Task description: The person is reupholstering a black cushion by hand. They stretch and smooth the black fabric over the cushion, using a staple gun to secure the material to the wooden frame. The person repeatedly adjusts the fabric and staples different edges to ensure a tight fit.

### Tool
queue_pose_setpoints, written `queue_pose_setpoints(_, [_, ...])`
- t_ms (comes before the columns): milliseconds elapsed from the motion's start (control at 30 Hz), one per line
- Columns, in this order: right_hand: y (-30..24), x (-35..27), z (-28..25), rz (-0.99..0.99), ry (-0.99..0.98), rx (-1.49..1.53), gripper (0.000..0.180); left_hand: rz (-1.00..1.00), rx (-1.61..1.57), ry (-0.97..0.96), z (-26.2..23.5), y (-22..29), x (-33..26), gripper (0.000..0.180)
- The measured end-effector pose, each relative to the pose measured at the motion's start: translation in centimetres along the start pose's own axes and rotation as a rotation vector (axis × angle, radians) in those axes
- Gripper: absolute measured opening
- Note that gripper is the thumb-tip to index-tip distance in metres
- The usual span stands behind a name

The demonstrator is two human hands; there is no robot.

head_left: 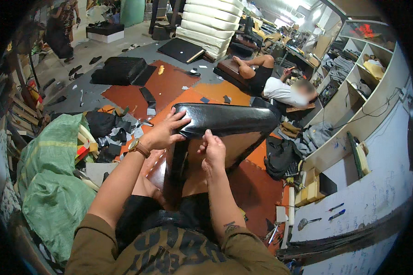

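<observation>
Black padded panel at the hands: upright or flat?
Upright: the panel stands on edge, black side up, brown face toward the camera. The left hand rests on its top left end; its bottom is hidden.

A long, glossy black-covered cushion [227, 117] sits at center, a green woven plastic sack [55, 192] to its left, a white compartmented shelf unit [371, 107] to its right. Beyond, a black ridged block [119, 71] lies left of a tall stack of cream slabs [209, 27]; a person [280, 89] lies between stack and shelf unit.
</observation>
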State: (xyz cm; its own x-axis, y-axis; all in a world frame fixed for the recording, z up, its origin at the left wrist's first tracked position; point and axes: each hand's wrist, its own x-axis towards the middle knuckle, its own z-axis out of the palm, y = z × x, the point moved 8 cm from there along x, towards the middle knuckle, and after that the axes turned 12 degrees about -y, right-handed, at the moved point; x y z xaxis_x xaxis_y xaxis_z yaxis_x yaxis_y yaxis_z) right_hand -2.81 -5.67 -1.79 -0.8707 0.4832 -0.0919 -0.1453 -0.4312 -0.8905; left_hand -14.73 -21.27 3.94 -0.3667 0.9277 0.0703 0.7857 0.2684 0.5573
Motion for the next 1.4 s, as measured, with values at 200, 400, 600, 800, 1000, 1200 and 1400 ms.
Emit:
queue_pose_setpoints(200, [-3.2,-1.7,0.2,-0.172,-0.014,-0.057,0.023,-0.012,0.012,0.02,-0.1,0.2,0.0,0.074])
queue_pose_setpoints(400, [3.2,-1.5,-0.3,0.086,-0.178,0.238,0.024,-0.043,0.025,-0.007,-0.2,0.9,0.3,0.057])
queue_pose_setpoints(600, [4.6,0.2,0.2,0.092,-0.285,0.321,0.023,-0.073,-0.021,-0.012,-0.5,0.3,0.6,0.049])
queue_pose_setpoints(800, [4.3,-0.5,-0.2,-0.033,-0.215,-0.097,0.03,-0.024,0.047,-0.042,-0.7,1.3,-0.1,0.083])
queue_pose_setpoints(1000, [5.2,1.4,-0.3,-0.331,-0.056,-0.442,0.014,0.011,-0.048,0.198,0.8,1.4,-0.3,0.085])
queue_pose_setpoints(1200, [3.2,0.1,1.6,-0.401,0.002,-0.593,0.015,-0.039,-0.042,0.287,0.9,1.2,-0.7,0.08])
queue_pose_setpoints(1400, [6.6,-0.9,0.7,0.021,-0.048,0.192,0.023,-0.024,-0.045,0.367,0.8,1.1,-1.6,0.084])
